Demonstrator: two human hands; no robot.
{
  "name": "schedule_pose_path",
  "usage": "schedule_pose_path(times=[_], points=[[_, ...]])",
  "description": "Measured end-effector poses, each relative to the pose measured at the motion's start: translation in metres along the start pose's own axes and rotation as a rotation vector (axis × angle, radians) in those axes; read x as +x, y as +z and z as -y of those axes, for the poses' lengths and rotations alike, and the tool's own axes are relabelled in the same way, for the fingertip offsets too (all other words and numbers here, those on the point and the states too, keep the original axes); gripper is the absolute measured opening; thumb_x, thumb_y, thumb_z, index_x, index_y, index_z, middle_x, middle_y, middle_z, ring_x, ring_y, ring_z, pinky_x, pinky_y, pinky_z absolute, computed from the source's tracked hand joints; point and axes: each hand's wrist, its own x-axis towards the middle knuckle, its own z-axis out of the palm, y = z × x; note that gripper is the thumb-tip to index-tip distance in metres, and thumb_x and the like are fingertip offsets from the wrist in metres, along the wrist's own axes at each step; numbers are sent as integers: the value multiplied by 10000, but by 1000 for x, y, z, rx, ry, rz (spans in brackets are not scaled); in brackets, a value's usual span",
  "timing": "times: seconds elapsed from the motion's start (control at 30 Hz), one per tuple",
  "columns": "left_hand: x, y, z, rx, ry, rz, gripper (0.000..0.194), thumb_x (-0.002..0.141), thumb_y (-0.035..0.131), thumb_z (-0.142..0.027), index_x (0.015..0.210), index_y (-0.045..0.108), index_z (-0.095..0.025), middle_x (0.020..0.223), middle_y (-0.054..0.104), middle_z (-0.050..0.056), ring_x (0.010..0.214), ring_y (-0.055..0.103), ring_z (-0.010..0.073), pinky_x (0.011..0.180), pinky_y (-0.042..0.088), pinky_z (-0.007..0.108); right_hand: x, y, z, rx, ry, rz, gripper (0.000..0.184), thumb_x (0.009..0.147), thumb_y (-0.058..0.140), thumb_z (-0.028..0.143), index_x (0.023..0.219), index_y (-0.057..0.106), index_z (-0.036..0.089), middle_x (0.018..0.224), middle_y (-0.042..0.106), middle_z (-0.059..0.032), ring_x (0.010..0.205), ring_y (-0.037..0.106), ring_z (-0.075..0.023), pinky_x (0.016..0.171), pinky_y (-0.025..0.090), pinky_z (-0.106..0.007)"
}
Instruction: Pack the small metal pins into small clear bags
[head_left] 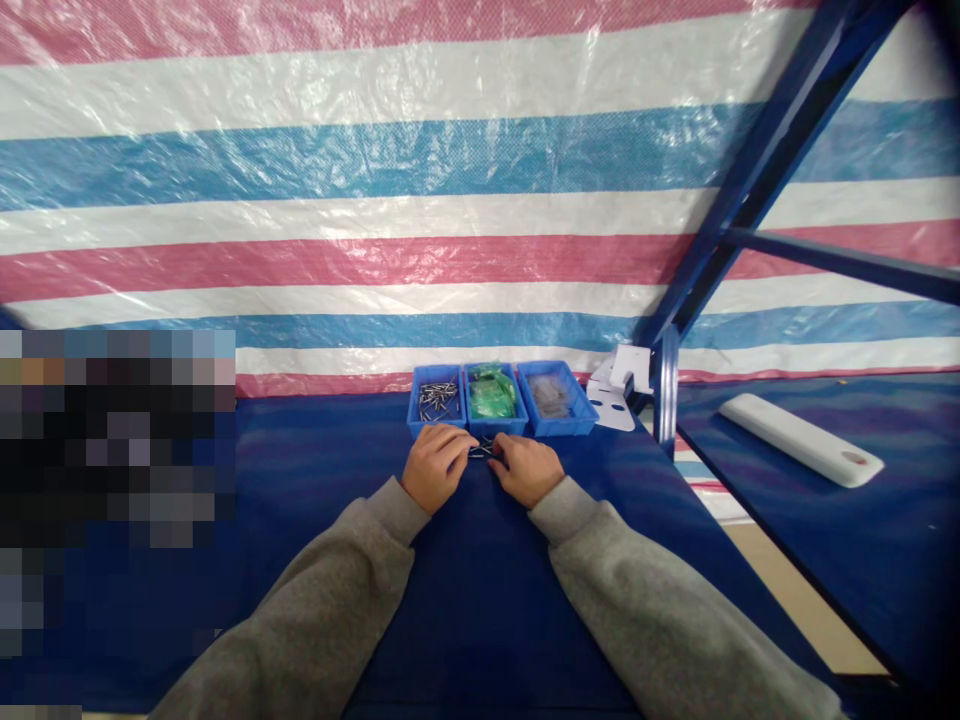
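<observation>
Small metal fasteners [484,451], pinched at the fingertips of left hand [439,467] and right hand [527,470], just before a blue plastic bin [420,415], on a navy work table [322,470]

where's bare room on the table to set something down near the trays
Bare blue tabletop lies between the sleeved forearms, left of the left hand and screw tray, and right of the right hand, below the white plastic parts. It is crowded where both hands meet against the blue trays.
</observation>
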Motion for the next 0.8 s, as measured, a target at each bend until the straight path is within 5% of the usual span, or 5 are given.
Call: schedule_pose_path(times=[0.23, 0.47, 0.8], points=[[-5, 7, 6, -70, -27, 7, 220, 864, 421, -193, 900, 638, -200, 863, 658, 53, 833, 596, 159, 768, 438, 306, 1, 0, 0, 4, 9, 20, 82, 823, 474, 261, 858, 533, 216, 870, 638, -31, 782, 612, -168, 590, 357, -255], [-7, 10, 10, -99, -68, -28, 204, 858, 436, -191, 881, 639, -197, 865, 666, 50, 845, 605, 161, 768, 455, 303, 1, 1, -1, -10, 103, -37, 197, 827, 477, 340, 985, 495, 224, 850, 649, -37, 737, 623, -199, 566, 359, -270], [-6, 10, 9, -133, -83, -35, 205, 855, 438, -196, 876, 642, -191, 861, 667, 54, 836, 613, 157, 767, 480, 290, 3, 3, -4, -17, 100, -17, 123, 837, 464, 290, 840, 555, 207, 870, 640, -46, 782, 609, -172, 590, 365, -257]])
